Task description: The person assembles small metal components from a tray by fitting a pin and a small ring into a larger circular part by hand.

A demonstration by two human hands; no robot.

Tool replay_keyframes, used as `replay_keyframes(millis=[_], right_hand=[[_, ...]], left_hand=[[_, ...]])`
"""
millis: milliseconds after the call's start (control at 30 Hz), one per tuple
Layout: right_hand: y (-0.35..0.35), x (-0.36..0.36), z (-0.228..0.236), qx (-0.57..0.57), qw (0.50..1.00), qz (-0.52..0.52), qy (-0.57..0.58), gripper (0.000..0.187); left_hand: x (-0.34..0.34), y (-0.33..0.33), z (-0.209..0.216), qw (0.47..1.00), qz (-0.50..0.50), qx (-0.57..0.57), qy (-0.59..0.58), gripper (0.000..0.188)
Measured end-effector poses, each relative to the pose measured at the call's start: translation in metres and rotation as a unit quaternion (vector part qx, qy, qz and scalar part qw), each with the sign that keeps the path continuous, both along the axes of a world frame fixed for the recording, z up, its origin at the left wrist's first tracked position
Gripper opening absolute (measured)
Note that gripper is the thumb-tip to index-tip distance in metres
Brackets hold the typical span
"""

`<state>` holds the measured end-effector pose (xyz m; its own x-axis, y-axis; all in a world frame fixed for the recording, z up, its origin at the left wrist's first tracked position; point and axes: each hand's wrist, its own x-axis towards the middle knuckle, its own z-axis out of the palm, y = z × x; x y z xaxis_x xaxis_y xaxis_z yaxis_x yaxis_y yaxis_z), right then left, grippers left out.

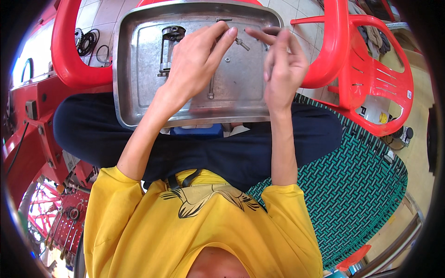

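The silver cylindrical metal bolt [243,45] looks light, rigid, pinchable mid-shank; whether left hand [197,55] or right hand [284,69] grasps, I cannot tell.

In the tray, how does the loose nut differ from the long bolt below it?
The nut is small and compact; the long bolt is a slender rod. The nut lies in full view, while the bolt seems partly covered by the left hand. The nut sits farther from the person than the bolt's near end. Both are metallic-looking and lie in the metal tray.
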<state>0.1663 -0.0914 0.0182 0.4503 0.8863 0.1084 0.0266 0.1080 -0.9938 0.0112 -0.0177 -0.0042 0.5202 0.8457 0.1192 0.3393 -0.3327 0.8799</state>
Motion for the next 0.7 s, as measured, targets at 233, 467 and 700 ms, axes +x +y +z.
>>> replay_keyframes(millis=[233,467,700], right_hand=[[0.011,-0.005,-0.008,0.038,0.999,-0.021,-0.021,0.036],[0.006,0.008,-0.008,0.044,0.997,-0.019,-0.057,0.033],[-0.001,0.011,0.001,0.031,0.998,0.017,0.045,0.034]], left_hand=[[0.0,0.001,0.002,1.0,0.008,0.006,-0.004,0.032],[-0.001,0.001,0.001,1.0,0.018,0.011,0.005,0.031],[-0.001,0.002,0.004,1.0,0.029,0.005,0.002,0.029]])
